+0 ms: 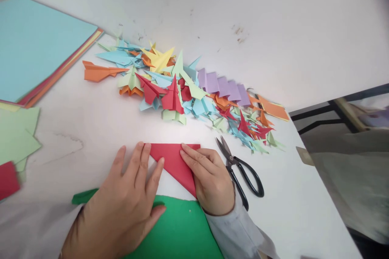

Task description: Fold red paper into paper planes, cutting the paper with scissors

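Paper (174, 162), red and folded to a triangle, lies flat on the tabletop (100, 129) with a straight edge toward 12 o'clock and one corner pointing to 5 o'clock. Taking it as the dial's centre, I have the left hand (121, 202) at 8 o'clock, fingers spread, tips at the sheet's 10 o'clock corner; it seems to press rather than grip. The right hand (214, 182) sits at 4 o'clock, fingers loosely curled with tips on the red surface; its thumb is hidden, so I cannot tell from here whether it pinches.

My main worry is a skewed crease: were the two hands to press unevenly, I think the layers could slide and the corners miss each other. The 5 o'clock corner reaches the green material (185, 230) at 6 o'clock, and might catch or bend there. At 3 o'clock, scissors (232, 160) lie right beside the right sleeve (234, 218); a wide sweep there could knock them. A far push toward 12 o'clock would risk disturbing the heap of folded papers (194, 88).
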A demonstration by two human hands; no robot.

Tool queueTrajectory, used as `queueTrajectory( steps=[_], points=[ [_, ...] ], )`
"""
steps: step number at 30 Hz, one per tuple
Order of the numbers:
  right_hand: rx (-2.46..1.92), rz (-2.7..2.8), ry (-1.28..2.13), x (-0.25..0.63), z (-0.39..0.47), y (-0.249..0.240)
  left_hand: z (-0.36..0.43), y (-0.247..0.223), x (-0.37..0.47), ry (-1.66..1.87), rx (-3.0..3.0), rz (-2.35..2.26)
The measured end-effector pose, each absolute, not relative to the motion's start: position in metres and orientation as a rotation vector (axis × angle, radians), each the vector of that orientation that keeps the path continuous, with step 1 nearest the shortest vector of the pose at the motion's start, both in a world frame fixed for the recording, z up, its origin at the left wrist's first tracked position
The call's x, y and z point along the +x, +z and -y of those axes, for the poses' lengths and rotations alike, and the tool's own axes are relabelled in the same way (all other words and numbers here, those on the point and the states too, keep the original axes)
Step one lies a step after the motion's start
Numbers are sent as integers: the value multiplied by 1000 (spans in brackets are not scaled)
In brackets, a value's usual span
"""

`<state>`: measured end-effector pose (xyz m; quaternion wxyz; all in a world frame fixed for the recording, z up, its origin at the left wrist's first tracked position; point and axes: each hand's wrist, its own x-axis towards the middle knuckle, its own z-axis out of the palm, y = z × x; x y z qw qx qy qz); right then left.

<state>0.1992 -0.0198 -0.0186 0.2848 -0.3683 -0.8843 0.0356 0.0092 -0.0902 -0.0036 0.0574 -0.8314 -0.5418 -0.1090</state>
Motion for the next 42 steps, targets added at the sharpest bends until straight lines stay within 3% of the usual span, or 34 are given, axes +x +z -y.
queueTrajectory(
  steps=[13,24,42],
  points=[
    [-958,2351,99,201,19,-22,89,4,6,-221,-2464,1672],
    [-968,2368,128,203,19,-24,92,5,3,-227,-2330,1377],
    [-1052,2367,-54,198,17,-28,71,-6,-2,-155,-2444,1378]
  ],
)
